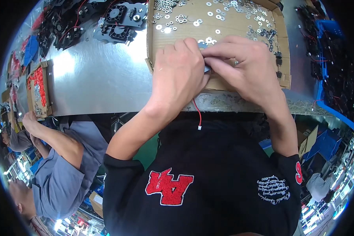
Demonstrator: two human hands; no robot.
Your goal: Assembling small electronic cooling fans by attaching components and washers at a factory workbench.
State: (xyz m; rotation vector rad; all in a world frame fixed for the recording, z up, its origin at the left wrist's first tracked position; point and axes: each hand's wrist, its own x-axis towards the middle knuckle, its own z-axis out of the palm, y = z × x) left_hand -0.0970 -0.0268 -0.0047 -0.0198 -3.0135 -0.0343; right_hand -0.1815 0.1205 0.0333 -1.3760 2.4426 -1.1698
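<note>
My left hand is closed around a grey part, most of which the fingers hide. A red wire hangs below that hand, over the table's near edge, and ends in a small white plug. Against the same part, my right hand has its thumb and index finger pinched together; what they grip is too hidden to name. Both hands are above the near side of a shallow cardboard tray. Loose flat washers and hex nuts lie in it.
Assembled fan units with red wires stand at the table's far left. Dark knob-like parts line the tray's right side. A blue bin with dark wired parts is at right. On the left, a co-worker's hand touches a box of red pieces.
</note>
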